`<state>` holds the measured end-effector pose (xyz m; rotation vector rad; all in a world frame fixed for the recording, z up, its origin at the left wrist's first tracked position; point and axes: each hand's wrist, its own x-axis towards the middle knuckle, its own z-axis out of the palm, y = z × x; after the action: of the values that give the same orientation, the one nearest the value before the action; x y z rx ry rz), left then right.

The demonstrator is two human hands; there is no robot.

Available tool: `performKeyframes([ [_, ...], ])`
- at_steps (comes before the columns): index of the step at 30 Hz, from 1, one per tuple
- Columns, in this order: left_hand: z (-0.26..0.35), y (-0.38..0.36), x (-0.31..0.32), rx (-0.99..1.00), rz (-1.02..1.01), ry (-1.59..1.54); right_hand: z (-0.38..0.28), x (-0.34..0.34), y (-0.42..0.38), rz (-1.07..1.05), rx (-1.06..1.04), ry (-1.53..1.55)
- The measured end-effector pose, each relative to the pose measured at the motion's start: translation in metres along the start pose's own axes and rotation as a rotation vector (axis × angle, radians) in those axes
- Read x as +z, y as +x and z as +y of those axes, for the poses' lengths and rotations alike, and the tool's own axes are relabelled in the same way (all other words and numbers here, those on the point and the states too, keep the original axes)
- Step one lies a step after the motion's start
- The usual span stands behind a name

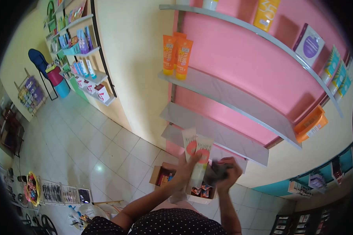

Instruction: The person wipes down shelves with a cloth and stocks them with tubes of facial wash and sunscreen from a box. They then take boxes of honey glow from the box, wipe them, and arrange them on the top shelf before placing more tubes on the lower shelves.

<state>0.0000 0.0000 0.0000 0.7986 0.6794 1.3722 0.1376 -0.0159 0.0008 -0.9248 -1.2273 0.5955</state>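
Centrally, low in the frame, two white tubes (196, 150) with coral-red round marks are held upright, side by side, in the left hand (185, 169); the fingers are closed around their lower ends, and the tube tops reach the front edge of the lowest grey shelf (208, 131); just right of the tubes, the right hand (228, 172) is closed on a dark crumpled cloth (217, 172), which touches the tubes' lower part; below both hands, an open cardboard box (157, 175) is seen on the pale tiled floor (106, 149), with small orange and red packages inside; a dark dotted garment (172, 223) fills the bottom centre; against the pink back wall (243, 58), further grey shelves rise toward the upper right; two orange tubes (176, 55) stand on a shelf at upper centre; a yellow-orange box (266, 13) is placed on the top shelf, and a purple-and-white box (309, 45) farther right; at upper left, another shelving unit (82, 58) carries assorted blue and pink products; a display rack of small items (60, 192) lies at lower left.
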Motion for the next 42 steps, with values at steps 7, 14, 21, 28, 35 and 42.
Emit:
performKeyframes([
  [7,0.042,0.020,0.044,0.129,-0.068,0.134,-0.061,0.012,0.019,-0.406,0.443,0.061],
  [14,0.052,0.022,0.038,0.273,0.012,0.160,-0.066,0.011,0.060,-0.577,0.452,0.081],
  [21,0.072,0.041,0.032,0.348,-0.011,0.126,-0.083,0.015,0.190,-0.448,0.183,-0.391],
  [28,0.101,0.152,0.077,0.797,-0.275,0.414,-0.051,-0.034,0.220,-0.395,0.195,-0.583],
  [35,0.063,0.193,0.117,0.387,-0.573,0.372,-0.055,-0.088,0.223,-0.408,0.159,-0.727],
  [42,0.054,0.191,0.135,0.279,-0.724,0.319,-0.065,-0.140,0.209,-0.323,0.153,-0.768],
])
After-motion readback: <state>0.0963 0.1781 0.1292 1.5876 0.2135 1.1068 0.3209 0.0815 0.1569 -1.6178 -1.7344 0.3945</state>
